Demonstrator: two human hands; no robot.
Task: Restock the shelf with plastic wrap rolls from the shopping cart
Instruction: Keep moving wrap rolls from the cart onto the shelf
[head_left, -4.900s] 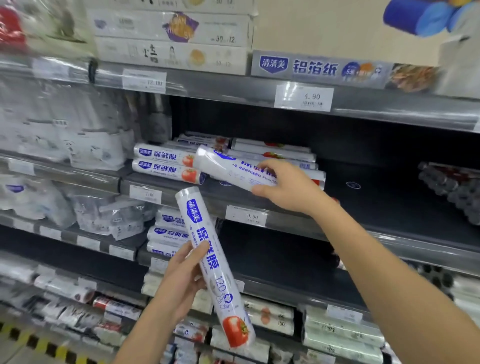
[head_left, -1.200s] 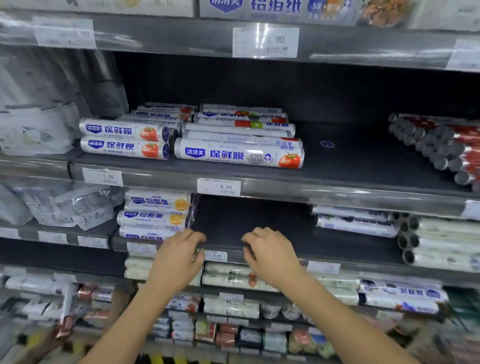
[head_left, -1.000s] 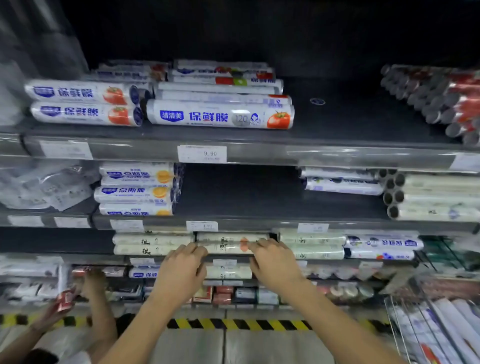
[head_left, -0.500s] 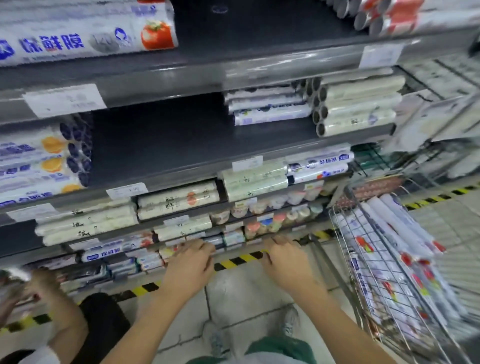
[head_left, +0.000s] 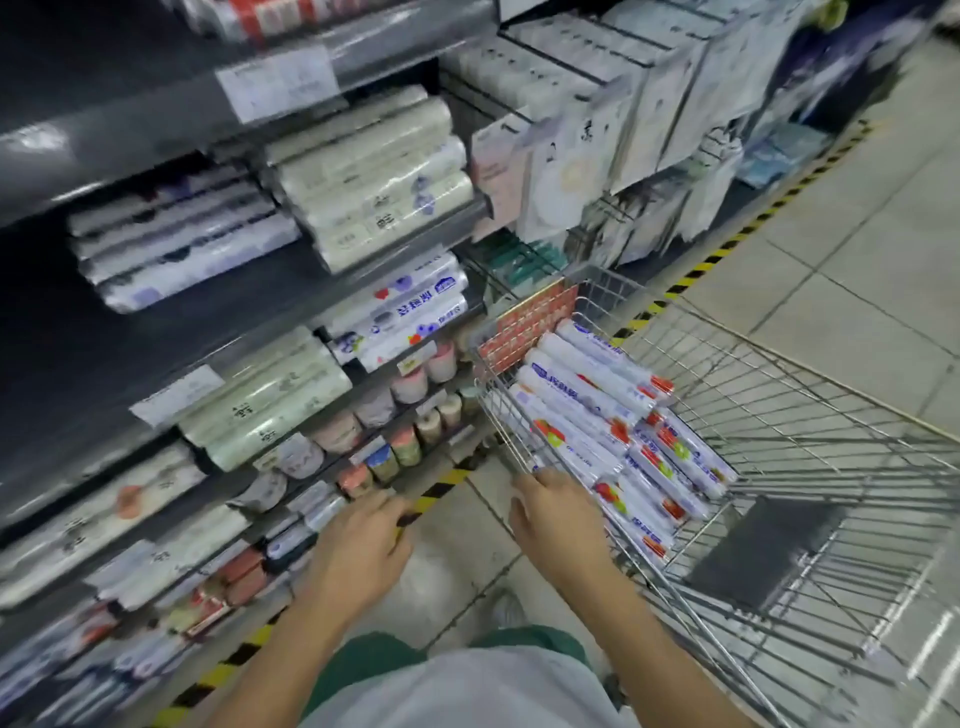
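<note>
Since half a second ago the view has swung further right and down, so the plastic wrap rolls (head_left: 613, 415) now sit near the middle. They lie side by side in a layered pile in the front of the wire shopping cart (head_left: 608, 273), their tomato-printed ends pointing toward the person. The right hand (head_left: 556, 525) has come to the cart's near rim, palm down, fingers loosely bent and holding nothing; whether its fingertips touch a roll or the wire is unclear. The left hand (head_left: 358, 551) hovers empty and relaxed over the floor, beside the yellow-black hazard stripe (head_left: 441, 491). A grey flap (head_left: 763, 556) lies in the cart behind the rolls. Left of the cart stand the shelves (head_left: 156, 130), stocked with other rolls.
</note>
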